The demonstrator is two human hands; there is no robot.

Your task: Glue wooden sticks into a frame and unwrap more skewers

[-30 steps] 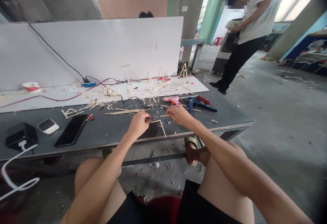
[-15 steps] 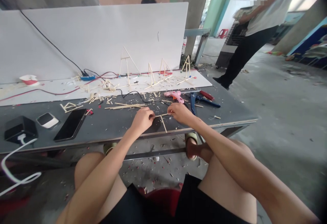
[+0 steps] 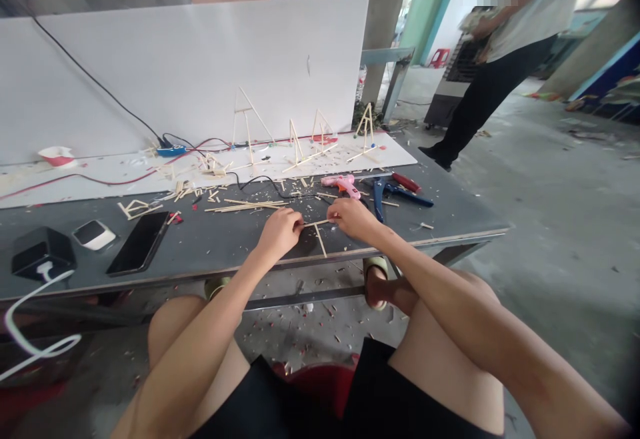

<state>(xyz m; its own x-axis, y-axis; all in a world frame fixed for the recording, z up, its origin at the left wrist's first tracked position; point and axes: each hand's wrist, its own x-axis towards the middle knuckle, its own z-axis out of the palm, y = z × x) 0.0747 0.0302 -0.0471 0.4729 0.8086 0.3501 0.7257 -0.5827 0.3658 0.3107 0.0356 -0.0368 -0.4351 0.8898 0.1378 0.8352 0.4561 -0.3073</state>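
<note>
Near the table's front edge, a short wooden stick (image 3: 315,223) runs crosswise between my two hands. My left hand (image 3: 281,230) pinches its left end, and my right hand (image 3: 350,217) grips its right end. A second wooden stick (image 3: 321,241) meets it near the middle and points toward me, so the two form a T. Whether they are glued is too small to tell. Just beyond my right hand lies a pink glue gun (image 3: 342,184). A blue-handled cutter (image 3: 381,197) rests to its right. Loose long sticks (image 3: 245,206) lie beyond my left hand.
Several stick frames (image 3: 367,129) stand on a white board at the back. A phone (image 3: 139,243), a white-topped device (image 3: 94,234) and a black charger (image 3: 43,252) occupy the left side. Cables cross the tabletop. A person (image 3: 520,32) stands beyond the table at right.
My hands keep nearly the same place and hold on the stick. The view has shifted slightly. The standing person's arms and body have moved a little.
</note>
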